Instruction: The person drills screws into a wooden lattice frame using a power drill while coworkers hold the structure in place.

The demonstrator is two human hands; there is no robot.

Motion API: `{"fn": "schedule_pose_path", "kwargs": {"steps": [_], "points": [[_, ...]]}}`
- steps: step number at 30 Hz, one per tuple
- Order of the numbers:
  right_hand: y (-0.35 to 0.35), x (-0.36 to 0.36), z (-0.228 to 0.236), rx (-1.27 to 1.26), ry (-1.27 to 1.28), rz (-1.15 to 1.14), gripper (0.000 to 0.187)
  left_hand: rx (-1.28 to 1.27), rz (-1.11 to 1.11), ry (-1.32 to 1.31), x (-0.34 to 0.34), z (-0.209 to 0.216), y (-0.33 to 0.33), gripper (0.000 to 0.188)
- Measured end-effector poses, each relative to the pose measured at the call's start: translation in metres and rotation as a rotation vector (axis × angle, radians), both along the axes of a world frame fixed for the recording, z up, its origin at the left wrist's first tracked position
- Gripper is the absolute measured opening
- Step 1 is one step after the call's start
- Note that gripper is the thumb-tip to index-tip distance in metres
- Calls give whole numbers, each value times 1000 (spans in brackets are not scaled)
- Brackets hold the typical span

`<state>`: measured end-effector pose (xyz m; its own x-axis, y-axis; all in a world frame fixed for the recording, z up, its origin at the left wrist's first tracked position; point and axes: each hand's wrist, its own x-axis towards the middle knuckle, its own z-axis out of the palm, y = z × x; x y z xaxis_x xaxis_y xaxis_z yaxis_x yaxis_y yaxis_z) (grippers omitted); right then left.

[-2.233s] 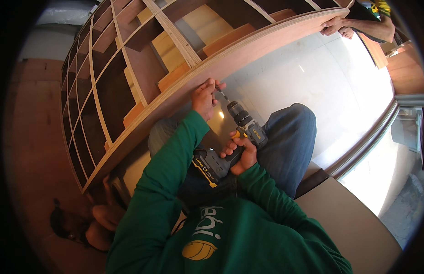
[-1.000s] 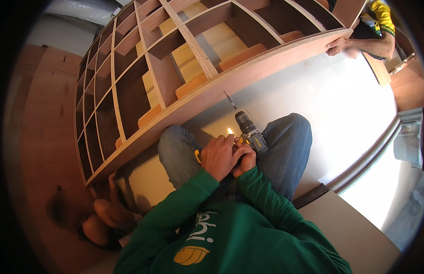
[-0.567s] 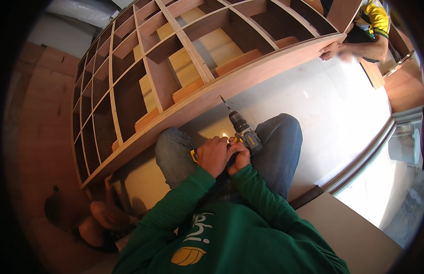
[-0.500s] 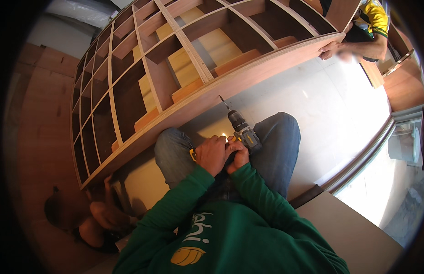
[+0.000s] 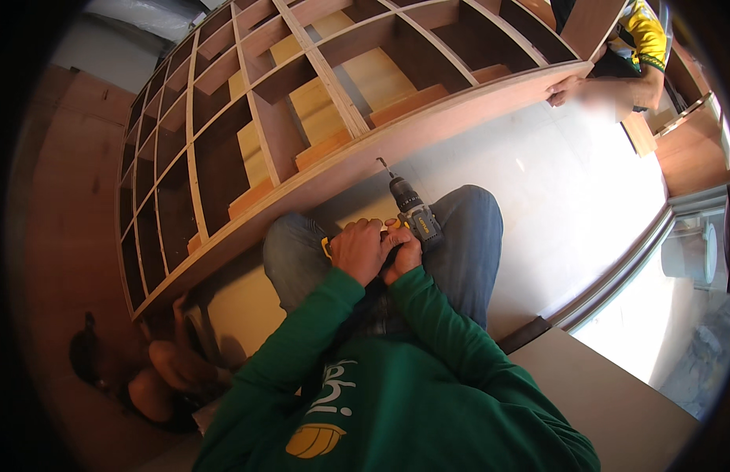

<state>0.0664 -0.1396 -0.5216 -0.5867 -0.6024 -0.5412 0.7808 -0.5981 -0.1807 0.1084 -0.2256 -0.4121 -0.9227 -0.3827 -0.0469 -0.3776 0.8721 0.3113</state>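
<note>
A grey and black cordless drill (image 5: 417,218) lies across my lap, its slim bit (image 5: 386,167) pointing up toward the wooden frame without clearly touching it. My left hand (image 5: 358,248) is closed over the drill's handle side, and a yellow-and-black end piece shows past its outer edge. Close against it, my right hand (image 5: 402,253) is closed by the grip, its thumb near the drill body. The fingers partly hide the handle. Just beyond the bit runs the long side board (image 5: 318,182) of a large gridded wooden frame.
At the upper right a co-worker's hand (image 5: 565,90) holds the frame's corner. Another person (image 5: 156,377) crouches in shadow at the lower left, an arm by the frame. A glazed door track (image 5: 616,271) and a beige board (image 5: 601,385) lie to the right.
The view has shifted slightly, and the drill and both hands sit a little further left. A bright spot beside my fingers no longer shows. My grip looks the same.
</note>
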Motion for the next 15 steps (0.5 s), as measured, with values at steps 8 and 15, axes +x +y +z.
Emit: {"fn": "schedule_pose_path", "kwargs": {"steps": [8, 15], "points": [[5, -4, 37, 145, 21, -27, 26, 151, 123, 83, -20, 7, -3, 77], [13, -1, 31, -46, 14, -12, 14, 538, 228, -226, -71, -10, -3, 81]]}}
